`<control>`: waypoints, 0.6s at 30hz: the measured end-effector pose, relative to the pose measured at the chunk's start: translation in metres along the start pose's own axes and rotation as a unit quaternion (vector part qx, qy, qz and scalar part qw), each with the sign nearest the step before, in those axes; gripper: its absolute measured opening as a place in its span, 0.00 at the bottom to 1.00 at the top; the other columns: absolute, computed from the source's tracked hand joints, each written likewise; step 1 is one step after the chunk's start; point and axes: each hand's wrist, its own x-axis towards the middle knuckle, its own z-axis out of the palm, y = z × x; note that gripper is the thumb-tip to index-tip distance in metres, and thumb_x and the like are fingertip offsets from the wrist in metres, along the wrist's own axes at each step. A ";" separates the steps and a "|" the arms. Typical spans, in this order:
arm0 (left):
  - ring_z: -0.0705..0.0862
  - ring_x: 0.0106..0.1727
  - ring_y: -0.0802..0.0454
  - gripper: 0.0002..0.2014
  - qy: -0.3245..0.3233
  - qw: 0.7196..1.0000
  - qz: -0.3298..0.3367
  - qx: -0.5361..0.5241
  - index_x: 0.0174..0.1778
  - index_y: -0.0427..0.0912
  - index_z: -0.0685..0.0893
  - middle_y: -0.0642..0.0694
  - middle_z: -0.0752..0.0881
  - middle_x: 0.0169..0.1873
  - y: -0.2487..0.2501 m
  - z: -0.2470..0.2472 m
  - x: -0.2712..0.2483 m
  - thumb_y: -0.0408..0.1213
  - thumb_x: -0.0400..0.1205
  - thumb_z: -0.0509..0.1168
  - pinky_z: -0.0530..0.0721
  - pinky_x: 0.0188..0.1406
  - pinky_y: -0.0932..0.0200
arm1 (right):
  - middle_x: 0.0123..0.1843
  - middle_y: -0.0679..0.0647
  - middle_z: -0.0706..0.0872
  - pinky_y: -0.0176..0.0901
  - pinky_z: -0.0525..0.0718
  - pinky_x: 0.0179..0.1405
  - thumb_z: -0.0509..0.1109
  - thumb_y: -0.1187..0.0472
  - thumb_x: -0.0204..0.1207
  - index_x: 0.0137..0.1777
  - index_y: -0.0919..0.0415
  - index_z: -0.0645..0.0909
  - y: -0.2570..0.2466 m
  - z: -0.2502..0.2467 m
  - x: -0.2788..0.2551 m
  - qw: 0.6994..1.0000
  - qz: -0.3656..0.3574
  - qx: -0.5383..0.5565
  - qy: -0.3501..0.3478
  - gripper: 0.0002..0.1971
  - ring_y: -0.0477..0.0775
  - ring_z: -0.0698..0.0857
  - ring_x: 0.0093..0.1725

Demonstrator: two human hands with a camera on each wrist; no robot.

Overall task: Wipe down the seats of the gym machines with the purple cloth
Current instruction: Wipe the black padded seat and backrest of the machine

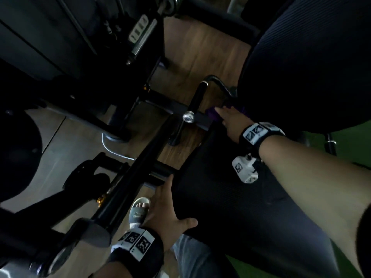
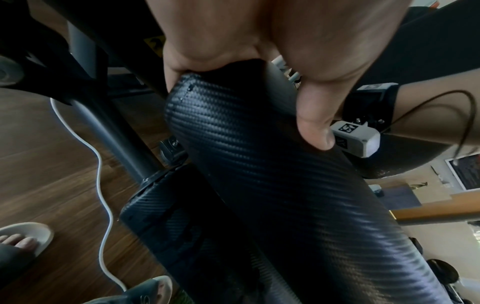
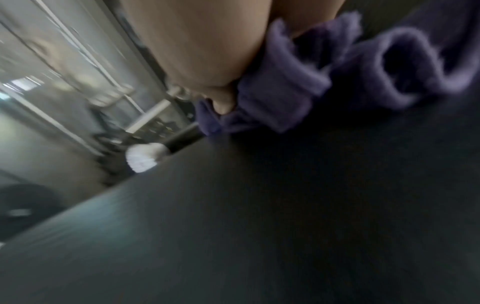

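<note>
right hand (image 1: pixel 230 121) presses purple cloth (image 3: pixel 298 96) on seat (image 1: pixel 230 197) | left hand (image 1: pixel 166 209) grips seat edge | risk: bunched cloth (far end) skips patches

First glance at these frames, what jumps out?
The purple cloth stands out, bunched under the right hand at the far end of the black textured seat, by the curved backrest pad. Nearer the camera, the left hand braces the seat's left edge, thumb on top. A white cable snakes over the wooden floor.
</note>
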 end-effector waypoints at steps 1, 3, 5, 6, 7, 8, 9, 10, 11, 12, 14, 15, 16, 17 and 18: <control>0.58 0.83 0.57 0.63 -0.002 1.000 0.001 0.002 0.83 0.67 0.38 0.62 0.53 0.82 0.000 0.000 0.000 0.56 0.65 0.81 0.67 0.81 0.49 | 0.88 0.63 0.55 0.53 0.54 0.86 0.57 0.71 0.86 0.88 0.56 0.51 -0.002 0.006 -0.009 1.000 -0.025 0.003 0.017 0.33 0.67 0.54 0.87; 0.56 0.83 0.57 0.63 -0.010 1.000 -0.003 0.003 0.83 0.67 0.36 0.62 0.52 0.82 -0.001 -0.001 0.001 0.56 0.66 0.80 0.64 0.81 0.51 | 0.87 0.64 0.60 0.53 0.55 0.86 0.58 0.72 0.84 0.87 0.55 0.57 -0.007 0.024 -0.035 0.996 -0.090 0.006 0.029 0.32 0.68 0.57 0.87; 0.56 0.83 0.57 0.64 -0.019 1.000 -0.006 -0.001 0.84 0.66 0.36 0.61 0.52 0.82 -0.002 -0.002 0.003 0.55 0.66 0.80 0.63 0.80 0.54 | 0.86 0.64 0.63 0.61 0.60 0.85 0.58 0.69 0.84 0.86 0.54 0.61 -0.017 0.042 -0.070 0.987 -0.155 0.032 0.037 0.31 0.68 0.60 0.86; 0.56 0.83 0.57 0.64 -0.021 1.000 -0.005 -0.002 0.84 0.66 0.36 0.60 0.53 0.82 -0.003 -0.002 0.003 0.55 0.66 0.81 0.63 0.80 0.55 | 0.85 0.65 0.65 0.65 0.63 0.83 0.58 0.67 0.82 0.86 0.53 0.62 -0.023 0.051 -0.088 0.980 -0.190 0.041 0.047 0.31 0.69 0.62 0.85; 0.57 0.83 0.58 0.64 -0.021 1.000 -0.005 -0.002 0.83 0.66 0.37 0.60 0.53 0.81 -0.003 -0.002 0.004 0.55 0.65 0.81 0.63 0.80 0.55 | 0.84 0.67 0.66 0.69 0.65 0.81 0.56 0.64 0.81 0.86 0.52 0.61 -0.026 0.058 -0.102 0.974 -0.220 0.035 0.052 0.32 0.71 0.63 0.84; 0.57 0.82 0.58 0.64 -0.023 1.000 -0.005 -0.001 0.83 0.66 0.37 0.60 0.54 0.81 -0.004 -0.002 0.005 0.55 0.65 0.81 0.63 0.80 0.55 | 0.84 0.69 0.66 0.70 0.65 0.79 0.54 0.62 0.79 0.86 0.51 0.59 -0.026 0.065 -0.110 0.969 -0.240 0.015 0.050 0.33 0.72 0.63 0.83; 0.57 0.82 0.58 0.64 -0.022 1.000 -0.004 -0.001 0.84 0.66 0.37 0.61 0.54 0.81 -0.004 -0.002 0.005 0.55 0.65 0.81 0.63 0.80 0.55 | 0.84 0.69 0.64 0.70 0.65 0.79 0.53 0.62 0.77 0.86 0.50 0.56 -0.022 0.068 -0.111 0.966 -0.254 -0.013 0.046 0.35 0.72 0.63 0.83; 0.57 0.82 0.58 0.64 -0.020 1.000 -0.003 -0.001 0.84 0.66 0.37 0.61 0.55 0.80 -0.004 -0.001 0.005 0.54 0.65 0.81 0.64 0.80 0.54 | 0.85 0.69 0.62 0.71 0.65 0.79 0.53 0.64 0.75 0.87 0.50 0.53 -0.018 0.066 -0.105 0.965 -0.258 -0.035 0.043 0.37 0.72 0.61 0.84; 0.58 0.81 0.58 0.64 -0.016 1.000 -0.001 0.001 0.84 0.65 0.38 0.61 0.56 0.80 -0.004 0.000 0.004 0.54 0.64 0.81 0.65 0.80 0.54 | 0.87 0.68 0.58 0.70 0.65 0.81 0.55 0.67 0.75 0.88 0.51 0.52 -0.014 0.062 -0.094 0.967 -0.246 -0.046 0.051 0.39 0.70 0.59 0.85; 0.59 0.81 0.59 0.64 -0.012 1.000 0.001 0.002 0.84 0.65 0.39 0.61 0.56 0.79 -0.005 0.000 0.004 0.54 0.64 0.81 0.65 0.79 0.54 | 0.88 0.65 0.54 0.66 0.61 0.84 0.57 0.70 0.76 0.89 0.52 0.49 -0.008 0.055 -0.080 0.974 -0.213 -0.052 0.055 0.41 0.68 0.55 0.87; 0.60 0.80 0.60 0.64 -0.004 1.000 0.004 -0.001 0.84 0.66 0.40 0.62 0.57 0.78 -0.005 0.001 0.003 0.53 0.64 0.82 0.66 0.79 0.55 | 0.89 0.61 0.44 0.54 0.48 0.88 0.58 0.71 0.80 0.88 0.53 0.43 0.004 0.040 -0.045 0.989 -0.112 -0.078 0.050 0.40 0.63 0.46 0.89; 0.60 0.80 0.60 0.64 -0.003 1.000 0.005 -0.003 0.84 0.68 0.39 0.62 0.57 0.79 -0.005 0.001 0.003 0.53 0.64 0.83 0.66 0.79 0.54 | 0.89 0.61 0.41 0.50 0.45 0.88 0.58 0.69 0.82 0.88 0.54 0.41 0.009 0.032 -0.028 0.993 -0.071 -0.084 0.046 0.40 0.62 0.45 0.89; 0.59 0.81 0.60 0.65 -0.004 1.000 0.004 -0.006 0.83 0.70 0.38 0.63 0.56 0.79 -0.005 0.000 0.003 0.53 0.64 0.83 0.67 0.79 0.53 | 0.89 0.61 0.41 0.49 0.45 0.87 0.58 0.69 0.83 0.88 0.54 0.42 0.015 0.024 -0.013 0.995 -0.042 -0.073 0.046 0.39 0.62 0.45 0.89; 0.59 0.81 0.60 0.65 -0.007 1.000 0.004 -0.009 0.82 0.71 0.37 0.64 0.56 0.80 -0.005 0.000 0.003 0.53 0.64 0.83 0.67 0.80 0.52 | 0.89 0.62 0.42 0.50 0.46 0.87 0.58 0.68 0.84 0.88 0.55 0.43 0.022 0.019 0.000 0.997 -0.021 -0.054 0.053 0.37 0.63 0.45 0.88; 0.59 0.82 0.60 0.64 -0.011 1.000 0.001 -0.011 0.81 0.73 0.37 0.64 0.55 0.80 -0.006 0.000 0.003 0.53 0.64 0.83 0.67 0.80 0.50 | 0.89 0.62 0.43 0.52 0.47 0.87 0.58 0.68 0.85 0.89 0.55 0.45 0.029 0.017 0.011 0.998 -0.008 -0.039 0.056 0.36 0.64 0.46 0.88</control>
